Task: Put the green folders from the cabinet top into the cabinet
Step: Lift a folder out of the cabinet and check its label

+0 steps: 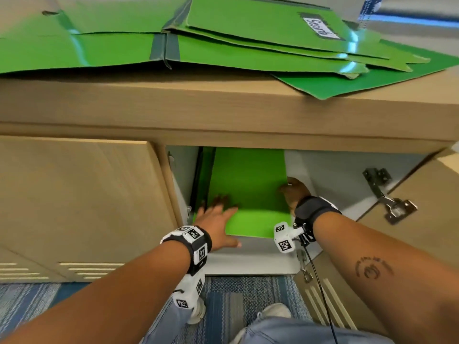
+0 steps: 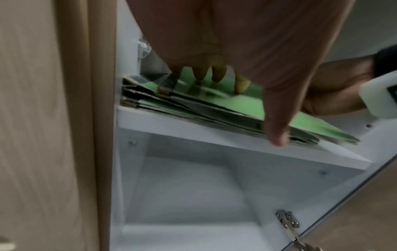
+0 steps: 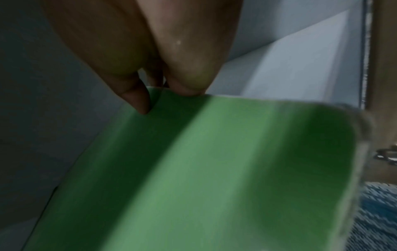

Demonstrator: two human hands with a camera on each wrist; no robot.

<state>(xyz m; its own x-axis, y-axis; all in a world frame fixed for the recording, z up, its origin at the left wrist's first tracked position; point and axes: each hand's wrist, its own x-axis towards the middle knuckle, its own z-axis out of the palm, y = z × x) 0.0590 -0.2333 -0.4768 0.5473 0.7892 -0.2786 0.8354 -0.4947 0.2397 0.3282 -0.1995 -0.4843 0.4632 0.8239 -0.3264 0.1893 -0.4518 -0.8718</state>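
Several green folders lie spread over the wooden cabinet top; one carries a label. Inside the open cabinet a green folder lies on a stack of folders on the white shelf. My left hand presses flat on the folder's near left part, fingers spread; in the left wrist view this hand has its thumb down over the stack's front edge. My right hand pinches the folder's right edge; in the right wrist view its thumb and fingers clamp the bent folder.
The left cabinet door is closed. The right door stands open, with a metal hinge on its inner side. Below the shelf is a bare white compartment. Blue patterned carpet and my shoes are underneath.
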